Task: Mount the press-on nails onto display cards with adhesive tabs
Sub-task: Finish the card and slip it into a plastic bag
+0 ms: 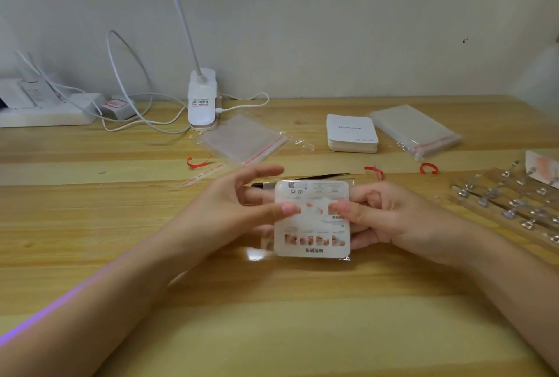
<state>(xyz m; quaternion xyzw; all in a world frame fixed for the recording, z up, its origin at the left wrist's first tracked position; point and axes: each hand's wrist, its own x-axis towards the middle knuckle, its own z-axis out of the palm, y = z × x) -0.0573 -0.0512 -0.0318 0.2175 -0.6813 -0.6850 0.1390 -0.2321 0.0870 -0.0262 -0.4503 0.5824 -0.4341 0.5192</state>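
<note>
A white printed card in a clear sleeve (pixel 313 225), with small nail pictures on it, is held between both hands above the wooden table (pixel 272 316). My left hand (pixel 233 210) pinches its left edge, thumb on the front and fingers behind, index finger raised. My right hand (pixel 390 219) pinches the right edge the same way. A stack of white display cards (pixel 352 133) lies farther back. Wooden strips carrying several clear press-on nails (pixel 511 204) lie at the right.
Two packs of clear bags with red seal strips (pixel 245 140) (pixel 416 128) lie at the back. Red peel-off strips (pixel 198 162) (pixel 428 168) are scattered mid-table. A white clip lamp (pixel 202 101), cables and a power strip (pixel 45 110) stand along the wall at the left.
</note>
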